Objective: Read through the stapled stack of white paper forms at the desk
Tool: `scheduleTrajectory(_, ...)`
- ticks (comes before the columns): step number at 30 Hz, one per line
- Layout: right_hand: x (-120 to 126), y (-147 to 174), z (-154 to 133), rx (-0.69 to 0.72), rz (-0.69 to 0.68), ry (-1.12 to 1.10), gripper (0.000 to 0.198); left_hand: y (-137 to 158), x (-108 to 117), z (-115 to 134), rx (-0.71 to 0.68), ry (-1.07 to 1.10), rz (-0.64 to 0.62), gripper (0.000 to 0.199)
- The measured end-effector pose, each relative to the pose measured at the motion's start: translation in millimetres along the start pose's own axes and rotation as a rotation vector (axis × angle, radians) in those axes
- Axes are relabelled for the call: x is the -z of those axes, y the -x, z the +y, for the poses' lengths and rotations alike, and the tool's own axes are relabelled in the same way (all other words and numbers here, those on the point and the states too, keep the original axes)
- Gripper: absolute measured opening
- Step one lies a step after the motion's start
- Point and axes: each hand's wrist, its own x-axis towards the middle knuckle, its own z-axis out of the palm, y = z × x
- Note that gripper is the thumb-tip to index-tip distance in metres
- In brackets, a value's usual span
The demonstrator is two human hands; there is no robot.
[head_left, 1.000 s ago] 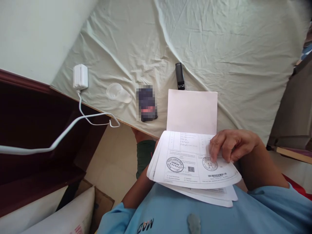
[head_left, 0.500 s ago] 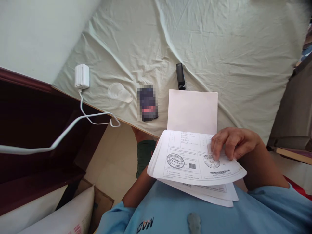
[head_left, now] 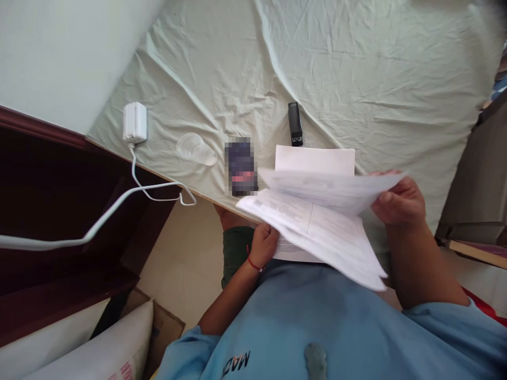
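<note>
Several printed sheets [head_left: 317,219] lie partly fanned at the table's front edge, close to my body. My right hand [head_left: 400,199] pinches the right edge of a raised sheet of paper [head_left: 328,184], which is tilted up and blurred by motion. At the left edge of the printed sheets, my left hand [head_left: 266,244] is closed on the lower pages, its fingertips partly hidden by them. Behind the raised sheet, a blank white page [head_left: 315,158] lies flat on the cloth. A black stapler [head_left: 295,124] rests just beyond it.
A phone with a blurred-out screen [head_left: 241,166] lies left of the papers. Further left are a clear plastic cup [head_left: 196,149] on its side and a white charger [head_left: 134,122] with its cable [head_left: 106,216]. A wrinkled cloth [head_left: 376,68] covers the table.
My right hand has moved from lying on the stamped page to lifting a sheet up and away from me. My left hand, hidden before, now shows at the left edge.
</note>
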Motion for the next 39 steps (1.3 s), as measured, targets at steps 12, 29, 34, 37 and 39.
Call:
scheduleTrajectory(12,-5,-11,6,0.009,0.409,0.303,0.026,8,-5,-2,-0.007,-0.020,0.006,0.060)
scheduleTrajectory(29,-19,1,8,-0.391,0.178,0.092,0.043,13,-9,22,-0.034,0.008,-0.148,0.050)
scheduleTrajectory(34,-23,3,11,-0.474,0.165,0.032,0.039,-12,-3,53,0.013,0.250,-0.247,0.060)
scheduleTrajectory(37,-29,6,14,-0.548,0.081,0.005,0.036,-31,-4,67,0.105,0.373,-0.301,0.065)
scheduleTrajectory(39,-33,7,17,-0.588,0.055,-0.012,0.036,-42,-7,69,0.170,0.422,-0.297,0.063)
